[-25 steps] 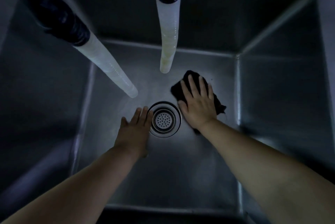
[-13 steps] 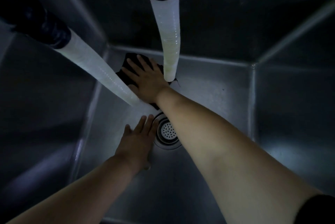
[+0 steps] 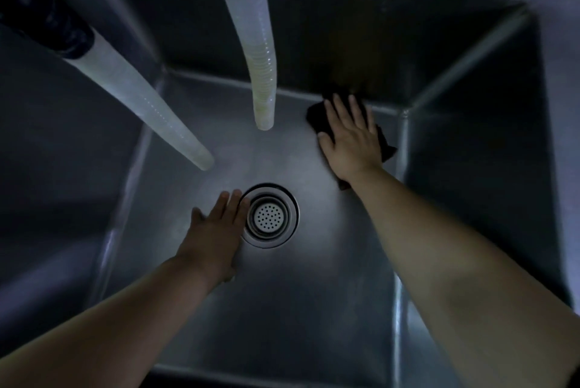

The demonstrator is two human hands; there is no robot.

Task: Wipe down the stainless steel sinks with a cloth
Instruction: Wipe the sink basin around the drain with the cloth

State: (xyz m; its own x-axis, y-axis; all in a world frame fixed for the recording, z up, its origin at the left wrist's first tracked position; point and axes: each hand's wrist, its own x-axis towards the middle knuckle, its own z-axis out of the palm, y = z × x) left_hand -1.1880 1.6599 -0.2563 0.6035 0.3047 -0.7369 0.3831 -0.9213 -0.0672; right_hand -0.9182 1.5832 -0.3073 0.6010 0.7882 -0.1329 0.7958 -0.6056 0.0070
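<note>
Since half a second ago, the right hand [image 3: 353, 136] and the dark cloth [image 3: 320, 119] under it have been carried from the far left of the drain [image 3: 270, 215], between the two hoses, over to the far right corner of the sink floor. No such shift is seen in the left hand [image 3: 216, 230], which is found just beside the drain as before.

The cloth is pressed flat against the steel by the right hand, with fingers straight and spread and the thumb laid out toward the drain side; nothing is pinched or curled round. Dark edges of the cloth are shown beyond the fingertips, at the seam where the floor meets the back wall, and past the wrist on the side away from the drain. The left hand is laid flat and relaxed on the floor, its fingertips touching the drain's outer ring, and nothing is held in it.

The drain is set in the middle of the sink [image 3: 314, 309], with a perforated strainer in its cup. Beyond the drain, a ribbed pale hose [image 3: 262, 73] is hung with its open end above the floor. To the left of the drain, a second pale hose [image 3: 141, 98] is slanted down, its end near the drain. Both hoses are fitted with dark collars at the top.
</note>
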